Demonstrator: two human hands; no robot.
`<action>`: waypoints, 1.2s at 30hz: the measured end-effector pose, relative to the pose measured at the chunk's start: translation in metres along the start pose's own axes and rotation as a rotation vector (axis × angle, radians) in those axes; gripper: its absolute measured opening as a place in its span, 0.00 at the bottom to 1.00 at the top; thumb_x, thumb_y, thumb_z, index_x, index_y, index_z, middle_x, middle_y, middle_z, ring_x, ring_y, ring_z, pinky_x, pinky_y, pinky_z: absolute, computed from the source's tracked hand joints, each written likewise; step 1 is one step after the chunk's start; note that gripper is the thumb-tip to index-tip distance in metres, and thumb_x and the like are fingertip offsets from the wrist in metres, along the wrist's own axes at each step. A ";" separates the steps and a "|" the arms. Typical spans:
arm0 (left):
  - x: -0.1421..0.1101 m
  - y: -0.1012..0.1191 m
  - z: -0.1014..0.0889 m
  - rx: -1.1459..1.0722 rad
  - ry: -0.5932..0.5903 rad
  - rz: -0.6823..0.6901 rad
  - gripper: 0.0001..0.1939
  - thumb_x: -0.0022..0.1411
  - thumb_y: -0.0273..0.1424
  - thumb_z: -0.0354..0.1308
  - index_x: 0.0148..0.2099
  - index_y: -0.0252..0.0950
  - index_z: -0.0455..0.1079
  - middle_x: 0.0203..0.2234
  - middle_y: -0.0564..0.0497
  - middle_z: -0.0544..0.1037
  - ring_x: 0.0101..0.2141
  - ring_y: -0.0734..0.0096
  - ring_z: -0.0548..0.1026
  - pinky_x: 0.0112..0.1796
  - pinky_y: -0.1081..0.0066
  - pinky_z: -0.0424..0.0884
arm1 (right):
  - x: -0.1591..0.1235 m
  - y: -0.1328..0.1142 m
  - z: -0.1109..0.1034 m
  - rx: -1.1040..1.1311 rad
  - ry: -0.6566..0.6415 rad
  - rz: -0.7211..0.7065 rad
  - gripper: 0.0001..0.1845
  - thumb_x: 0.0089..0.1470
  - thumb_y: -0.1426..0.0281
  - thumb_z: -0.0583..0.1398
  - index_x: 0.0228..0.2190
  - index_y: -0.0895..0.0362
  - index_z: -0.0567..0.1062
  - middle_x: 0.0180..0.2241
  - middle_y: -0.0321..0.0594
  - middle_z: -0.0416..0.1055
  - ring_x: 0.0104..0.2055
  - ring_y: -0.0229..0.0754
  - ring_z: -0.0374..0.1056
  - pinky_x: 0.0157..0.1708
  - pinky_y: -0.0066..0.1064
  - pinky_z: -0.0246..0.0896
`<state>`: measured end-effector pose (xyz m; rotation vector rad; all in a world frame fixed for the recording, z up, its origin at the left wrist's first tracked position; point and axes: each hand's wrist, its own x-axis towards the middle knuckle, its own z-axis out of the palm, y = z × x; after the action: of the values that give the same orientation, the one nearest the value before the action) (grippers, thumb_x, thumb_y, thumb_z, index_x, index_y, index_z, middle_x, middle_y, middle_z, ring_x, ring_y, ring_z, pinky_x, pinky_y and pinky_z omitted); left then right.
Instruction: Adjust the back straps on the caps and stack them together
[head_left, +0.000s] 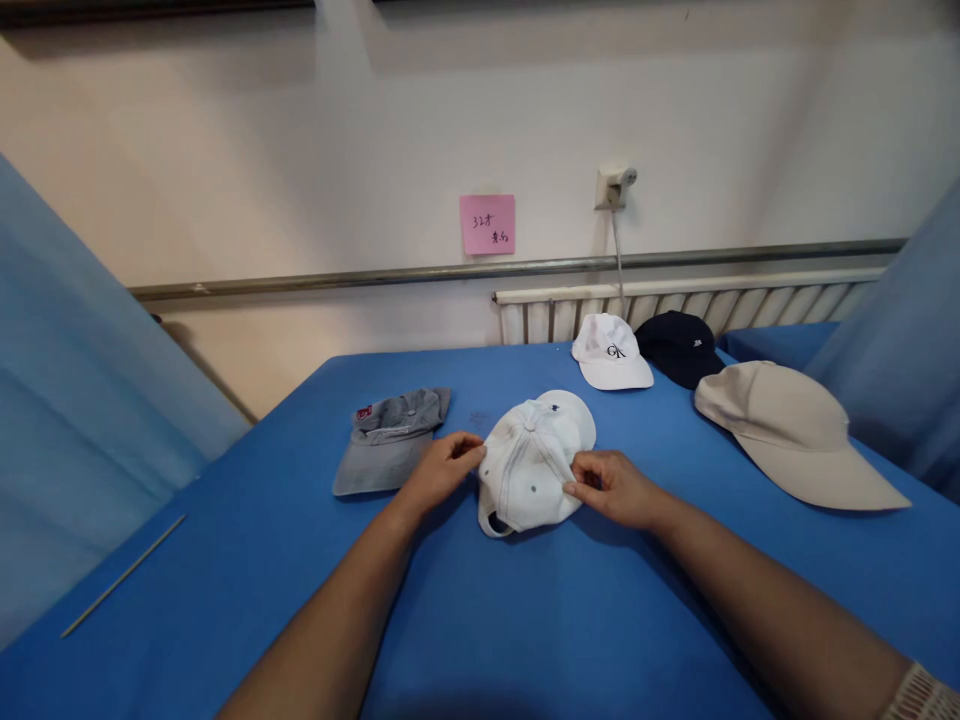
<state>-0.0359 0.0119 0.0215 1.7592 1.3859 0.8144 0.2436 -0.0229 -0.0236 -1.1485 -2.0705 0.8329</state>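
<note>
In the head view, a pale white baseball cap (525, 460) sits on the blue table cover (465, 620), its brim pointing away to the upper right and its back strap toward me. My left hand (444, 468) pinches the crown's left side between thumb and fingers. On the opposite side, my right hand (611, 485) is closed on the crown's right edge near the brim. Just left of my left hand lies a grey cap (390, 445) with a red patch, its crown partly collapsed.
Further back stand a white cap with black letters (611, 352) and a black cap (679, 345). A beige long-brimmed cap (799, 430) lies at the right. One thin stick (122, 577) rests near the left edge. Blue curtains (82, 400) hang at both sides; a radiator (675, 300) is behind.
</note>
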 end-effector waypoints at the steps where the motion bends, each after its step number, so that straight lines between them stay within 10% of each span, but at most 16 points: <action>1: -0.001 0.000 0.001 -0.013 -0.027 -0.008 0.15 0.52 0.39 0.59 0.37 0.32 0.75 0.29 0.46 0.78 0.30 0.65 0.73 0.30 0.70 0.66 | 0.000 -0.001 0.000 -0.007 0.002 0.001 0.12 0.53 0.65 0.59 0.22 0.56 0.64 0.21 0.30 0.62 0.24 0.34 0.57 0.26 0.25 0.51; 13: 0.007 -0.007 -0.002 -0.231 0.279 -0.019 0.12 0.48 0.38 0.62 0.31 0.34 0.70 0.23 0.54 0.71 0.25 0.74 0.67 0.28 0.74 0.62 | -0.006 -0.019 -0.003 -0.130 0.044 -0.083 0.12 0.55 0.68 0.58 0.22 0.56 0.64 0.22 0.31 0.64 0.24 0.34 0.59 0.27 0.26 0.51; 25: 0.005 -0.003 -0.004 -0.284 0.231 -0.024 0.11 0.49 0.37 0.61 0.31 0.34 0.73 0.26 0.51 0.75 0.29 0.69 0.70 0.31 0.72 0.64 | -0.022 -0.050 0.020 -0.250 0.073 -0.388 0.10 0.59 0.66 0.56 0.27 0.56 0.66 0.25 0.37 0.68 0.28 0.38 0.61 0.30 0.30 0.52; 31: 0.005 -0.003 -0.002 -0.267 0.259 -0.085 0.10 0.48 0.36 0.60 0.31 0.35 0.72 0.25 0.52 0.75 0.27 0.69 0.70 0.30 0.72 0.65 | -0.012 -0.034 0.002 -0.148 0.185 -0.232 0.01 0.57 0.72 0.56 0.31 0.55 0.68 0.29 0.37 0.69 0.30 0.38 0.64 0.32 0.29 0.57; 36: 0.006 -0.004 -0.001 -0.227 0.251 -0.092 0.10 0.48 0.36 0.59 0.30 0.34 0.72 0.24 0.51 0.76 0.26 0.69 0.71 0.29 0.72 0.65 | -0.006 -0.031 -0.012 -0.324 0.071 -0.191 0.15 0.51 0.73 0.59 0.43 0.55 0.69 0.43 0.43 0.68 0.44 0.45 0.65 0.43 0.35 0.60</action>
<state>-0.0378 0.0186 0.0185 1.4471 1.4592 1.1246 0.2407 -0.0386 0.0062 -1.1017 -2.2672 0.3690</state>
